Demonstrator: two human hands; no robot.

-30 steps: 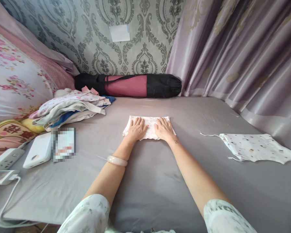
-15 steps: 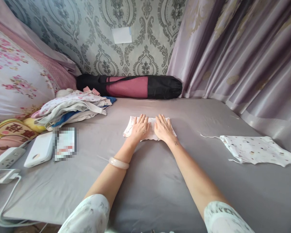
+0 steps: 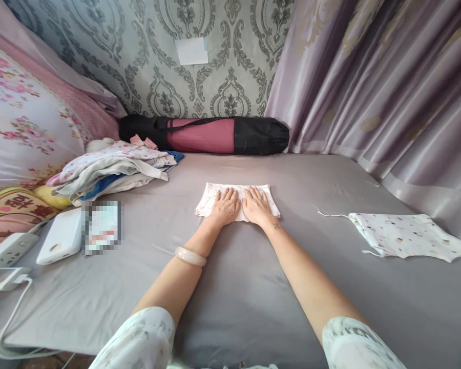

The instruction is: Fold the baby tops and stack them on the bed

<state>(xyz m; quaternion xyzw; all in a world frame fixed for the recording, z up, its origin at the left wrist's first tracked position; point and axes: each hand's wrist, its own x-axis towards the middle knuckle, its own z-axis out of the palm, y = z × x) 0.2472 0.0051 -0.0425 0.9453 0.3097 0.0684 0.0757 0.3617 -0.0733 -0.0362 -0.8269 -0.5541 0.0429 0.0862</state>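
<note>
A folded white cloth with a faint pink print [image 3: 206,201], seemingly a small garment, lies flat on the grey sheet [image 3: 230,297]. My left hand [image 3: 226,206] rests palm down on its left half, fingers stretched out and pointing away from me. On the right half lies my right hand [image 3: 256,203], also flat with its fingers extended. The two hands are close together near the cloth's middle and cover part of it. A pale bangle [image 3: 190,257] circles my left forearm.
At right lies a white patterned garment with strings [image 3: 407,236]. A clothes pile [image 3: 115,171] sits at left, near a white power bank [image 3: 60,236], a power strip [image 3: 9,251] and cables. A black and pink rolled-mat bag [image 3: 203,136] lines the wall.
My hands have slid inward, nearer each other, and slightly toward me over the cloth. More of the cloth's far edge and sides shows. The camera view has shifted a little.
</note>
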